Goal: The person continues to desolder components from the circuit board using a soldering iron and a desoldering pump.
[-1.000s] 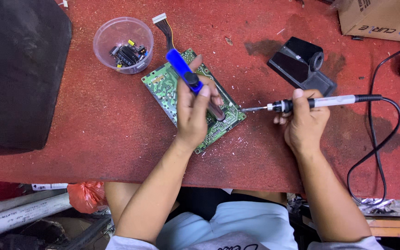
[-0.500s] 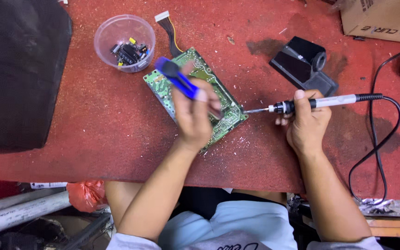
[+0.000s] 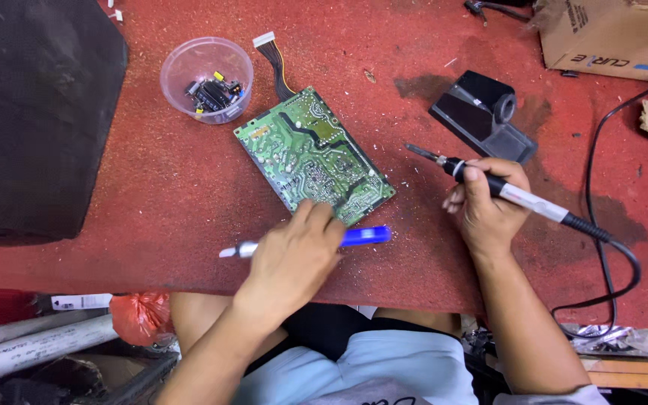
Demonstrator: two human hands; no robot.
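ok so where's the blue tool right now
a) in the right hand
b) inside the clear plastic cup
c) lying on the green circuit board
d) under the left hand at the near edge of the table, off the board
d: the blue tool lies flat on the red table under the left hand, just below the green circuit board; the right hand holds the soldering iron.

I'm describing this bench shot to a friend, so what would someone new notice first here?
Probably the green circuit board, lying at an angle mid-table on the red work surface, solder side up. Just below it the left hand covers a blue-handled tool lying flat, while to the right the right hand grips a corded soldering iron, its tip pointing up-left off the board. A clear tub of small parts sits up-left of the board.
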